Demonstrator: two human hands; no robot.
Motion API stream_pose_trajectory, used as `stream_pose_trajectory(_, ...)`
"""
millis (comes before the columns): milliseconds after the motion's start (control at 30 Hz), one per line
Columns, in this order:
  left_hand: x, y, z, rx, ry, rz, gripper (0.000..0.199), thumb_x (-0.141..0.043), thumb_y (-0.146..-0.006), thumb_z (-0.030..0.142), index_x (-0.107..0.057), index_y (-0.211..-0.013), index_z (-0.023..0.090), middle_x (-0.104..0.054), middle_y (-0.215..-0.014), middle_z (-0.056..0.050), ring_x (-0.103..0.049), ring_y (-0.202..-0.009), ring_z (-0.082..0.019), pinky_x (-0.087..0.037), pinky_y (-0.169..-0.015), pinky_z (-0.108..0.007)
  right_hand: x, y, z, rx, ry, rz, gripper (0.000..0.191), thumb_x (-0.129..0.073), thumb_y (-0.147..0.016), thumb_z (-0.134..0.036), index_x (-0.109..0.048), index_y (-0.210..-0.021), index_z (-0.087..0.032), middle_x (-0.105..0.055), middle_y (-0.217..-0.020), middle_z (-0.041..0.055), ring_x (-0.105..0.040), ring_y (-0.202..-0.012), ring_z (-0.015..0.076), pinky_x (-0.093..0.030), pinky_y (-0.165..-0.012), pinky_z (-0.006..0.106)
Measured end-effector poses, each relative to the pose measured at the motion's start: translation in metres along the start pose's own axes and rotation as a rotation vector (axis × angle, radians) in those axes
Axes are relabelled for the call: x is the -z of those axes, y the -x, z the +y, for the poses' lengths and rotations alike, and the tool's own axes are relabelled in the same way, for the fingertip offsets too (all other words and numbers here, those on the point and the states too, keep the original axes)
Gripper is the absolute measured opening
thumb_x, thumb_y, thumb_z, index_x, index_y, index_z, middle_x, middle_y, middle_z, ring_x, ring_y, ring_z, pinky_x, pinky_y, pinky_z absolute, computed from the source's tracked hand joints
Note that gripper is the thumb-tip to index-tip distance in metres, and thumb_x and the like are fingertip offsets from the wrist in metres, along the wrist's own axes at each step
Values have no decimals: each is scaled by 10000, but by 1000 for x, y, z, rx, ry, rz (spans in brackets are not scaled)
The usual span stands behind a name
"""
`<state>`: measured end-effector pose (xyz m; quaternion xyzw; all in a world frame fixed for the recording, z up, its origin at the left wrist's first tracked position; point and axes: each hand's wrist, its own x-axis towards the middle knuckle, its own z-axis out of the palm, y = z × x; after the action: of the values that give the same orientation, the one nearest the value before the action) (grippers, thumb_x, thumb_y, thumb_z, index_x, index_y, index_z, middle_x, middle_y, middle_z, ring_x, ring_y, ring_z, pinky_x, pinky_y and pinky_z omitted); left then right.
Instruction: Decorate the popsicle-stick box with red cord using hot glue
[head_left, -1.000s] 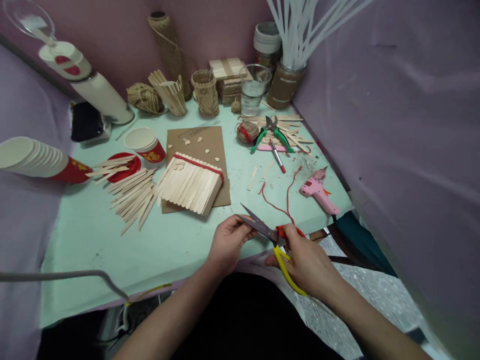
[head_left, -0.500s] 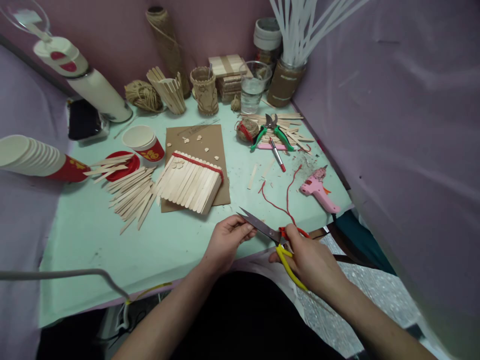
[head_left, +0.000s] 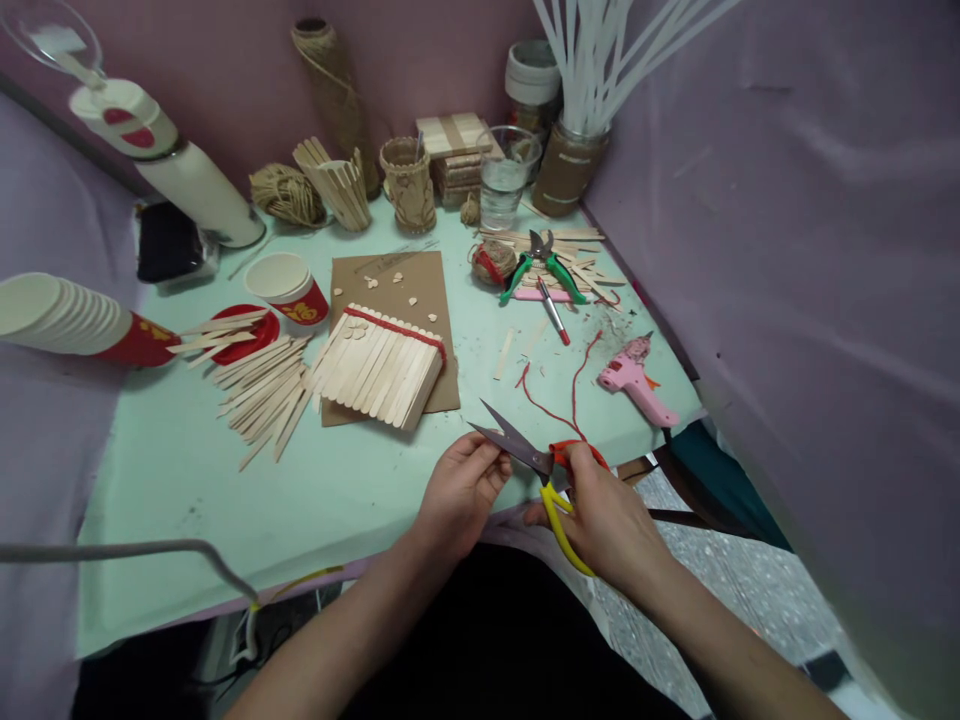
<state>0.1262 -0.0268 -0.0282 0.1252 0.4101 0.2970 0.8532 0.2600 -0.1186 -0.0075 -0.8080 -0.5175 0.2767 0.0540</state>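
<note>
Near the table's front edge, my right hand (head_left: 600,510) grips a pair of scissors (head_left: 534,458) with one red and one yellow handle. The blades are parted and point left, just over the fingertips of my left hand (head_left: 466,485). Thumb and fingers of that hand are pinched together; whatever is between them is too small to make out. Beyond the hands, a box of wooden craft sticks (head_left: 379,368) with a red cord (head_left: 394,330) along its top lies on a cardboard sheet (head_left: 442,385). Small wooden chips (head_left: 398,277) are scattered on the cardboard.
A pink glue gun (head_left: 637,380), red yarn (head_left: 551,410), a marker (head_left: 553,312) and green-handled pruners (head_left: 543,268) lie at right. Loose sticks (head_left: 262,395) and paper cups (head_left: 285,288) are at left. Along the back stand a glass of water (head_left: 501,190) and twine (head_left: 289,193).
The scissors' blades have opened wider, and my right hand has shifted slightly left. My left hand stays pinched near the blades. The things on the table have not moved.
</note>
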Motion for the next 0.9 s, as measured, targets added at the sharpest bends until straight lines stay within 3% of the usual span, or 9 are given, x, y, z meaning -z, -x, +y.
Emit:
stream_pose_trajectory(500,0,-1,-13,-103,21,25,252,-833,-665,261,-637,-777,148,-618,-767,10,-523,-676,-66,-429,-661,-191,-2,0,-5,29,-20,24,312,-606,-833,-397,-439,-1005,-198,-670,-861,89,-679,-865,292,-372,-612,309)
stream_pose_trajectory(900,0,-1,-14,-94,11,45,262,-834,-656,257,-636,-792,152,-634,-781,20,-556,-726,-74,-430,-715,-197,0,1,-8,25,38,-18,284,-581,-860,-408,-434,-986,-200,-695,-863,94,-688,-835,306,-350,-600,314)
